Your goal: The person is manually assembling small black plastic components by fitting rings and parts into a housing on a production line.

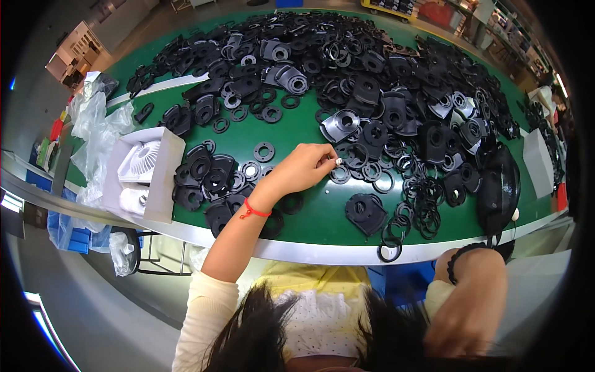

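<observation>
while the left hand (pixel 304 167) pinches a small white piece (pixel 339 161) over the green tabletop (pixel 319 223), beside black rings (pixel 340 181), the right hand (pixel 462 322) is blurred on the person's side of the tabletop's near edge, spread or pressed together i cannot tell.

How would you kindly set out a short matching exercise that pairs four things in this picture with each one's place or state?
Things:
1. Left hand
2. Red bracelet
3. White box
4. Large heap of black parts

Places or states:
A. Around the left wrist
B. Spread over the far part of the green table
C. Pinching a small white piece
D. Open, at the table's left

Pairs: 1-C, 2-A, 3-D, 4-B
</observation>
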`<state>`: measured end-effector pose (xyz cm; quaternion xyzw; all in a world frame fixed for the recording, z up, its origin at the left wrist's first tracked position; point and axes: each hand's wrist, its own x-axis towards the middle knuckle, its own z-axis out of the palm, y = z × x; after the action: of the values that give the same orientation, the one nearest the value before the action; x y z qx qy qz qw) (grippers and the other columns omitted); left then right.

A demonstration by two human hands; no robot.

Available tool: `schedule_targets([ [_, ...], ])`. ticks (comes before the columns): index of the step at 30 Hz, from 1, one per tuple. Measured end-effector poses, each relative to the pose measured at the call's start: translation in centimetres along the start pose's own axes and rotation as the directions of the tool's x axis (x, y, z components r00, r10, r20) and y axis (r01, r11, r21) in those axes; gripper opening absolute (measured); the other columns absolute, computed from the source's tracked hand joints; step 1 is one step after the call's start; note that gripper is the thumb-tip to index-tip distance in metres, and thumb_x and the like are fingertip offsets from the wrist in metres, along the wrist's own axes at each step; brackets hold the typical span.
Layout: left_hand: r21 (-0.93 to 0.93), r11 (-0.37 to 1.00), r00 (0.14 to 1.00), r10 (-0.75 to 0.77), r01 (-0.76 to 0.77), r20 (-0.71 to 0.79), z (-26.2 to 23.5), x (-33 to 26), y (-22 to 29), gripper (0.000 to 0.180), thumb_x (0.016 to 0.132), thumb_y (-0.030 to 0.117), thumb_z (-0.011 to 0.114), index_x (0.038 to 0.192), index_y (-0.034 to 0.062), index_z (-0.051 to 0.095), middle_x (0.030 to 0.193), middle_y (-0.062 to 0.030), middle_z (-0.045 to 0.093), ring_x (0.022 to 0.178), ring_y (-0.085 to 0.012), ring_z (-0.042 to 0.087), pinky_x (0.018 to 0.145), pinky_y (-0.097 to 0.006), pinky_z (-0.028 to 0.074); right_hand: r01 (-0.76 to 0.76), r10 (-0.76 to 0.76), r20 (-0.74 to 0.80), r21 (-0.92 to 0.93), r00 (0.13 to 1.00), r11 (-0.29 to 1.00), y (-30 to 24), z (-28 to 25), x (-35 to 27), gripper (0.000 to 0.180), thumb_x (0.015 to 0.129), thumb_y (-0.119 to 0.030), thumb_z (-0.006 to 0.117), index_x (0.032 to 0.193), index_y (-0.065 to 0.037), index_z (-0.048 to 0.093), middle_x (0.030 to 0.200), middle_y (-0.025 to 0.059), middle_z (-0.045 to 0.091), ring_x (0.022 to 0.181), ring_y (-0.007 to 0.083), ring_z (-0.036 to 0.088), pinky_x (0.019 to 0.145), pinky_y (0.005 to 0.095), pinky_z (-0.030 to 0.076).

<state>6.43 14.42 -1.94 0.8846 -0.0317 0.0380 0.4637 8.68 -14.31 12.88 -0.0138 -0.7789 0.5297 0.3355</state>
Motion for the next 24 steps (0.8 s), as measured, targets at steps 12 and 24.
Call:
schedule_targets([
  [12,0.04,0.994,0.995,0.101,-0.101,-0.002,0.9,0.4,0.7,0.016,0.085,0.014,0.061,0.089,-0.0016,0.062,0.075,-0.0134,0.062,0.067,-0.0262,0.061,0.062,-0.034,0.048,-0.447,0.286,0.363,0.833,0.887,0.327,15.9,2.7,-4.9,0.04,0.101,-0.024,0.041,0.128,0.006,0.042,0.077,0.0135,0.065,0.05,0.0104,0.052,0.031,0.0211,0.04],
  [24,0.151,0.873,0.847,0.386,-0.463,0.365,4.1,-1.1,2.9,0.059,0.068,0.029,0.08,0.119,0.0133,0.056,0.116,-0.0103,0.048,0.111,-0.0312,0.042,0.096,-0.042,0.036,-0.88,0.76,-0.445,-0.203,0.474,0.43,9.4,-1.8,-5.0,0.044,0.081,-0.031,0.07,0.114,-0.006,0.056,0.078,0.0161,0.061,0.07,0.0314,0.062,0.063,0.0395,0.05],
])
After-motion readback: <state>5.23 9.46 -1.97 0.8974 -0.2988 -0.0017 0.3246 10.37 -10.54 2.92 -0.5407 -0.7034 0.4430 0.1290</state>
